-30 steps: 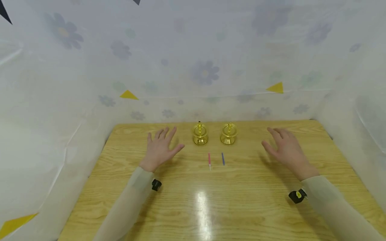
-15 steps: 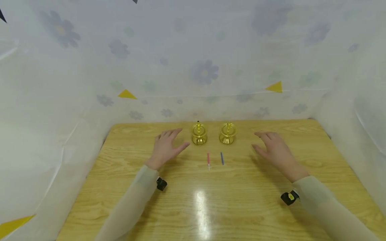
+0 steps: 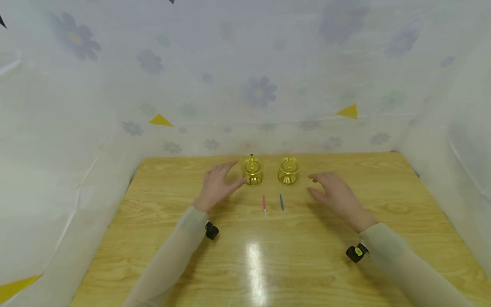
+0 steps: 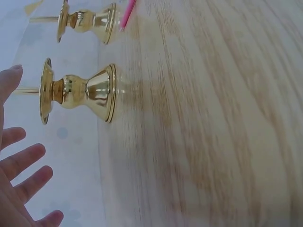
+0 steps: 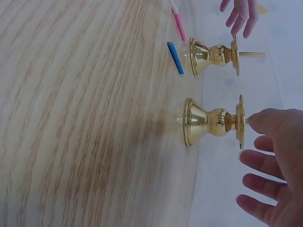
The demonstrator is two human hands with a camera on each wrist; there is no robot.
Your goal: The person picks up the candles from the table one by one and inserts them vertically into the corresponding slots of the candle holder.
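Two small gold candle holders stand upright near the table's far edge, the left holder and the right holder. In front of them lie a thin pink candle and a thin blue candle. My left hand hovers with spread fingers just left of the left holder, holding nothing. My right hand hovers with spread fingers just right of the right holder, also holding nothing.
The wooden table is boxed in by white floral sheeting at the back and both sides. A small black wrist camera sits under the left sleeve and another under the right.
Both hands have moved inward toward the two holders, the left one rightward and the right one leftward. The holders and candles have not moved.
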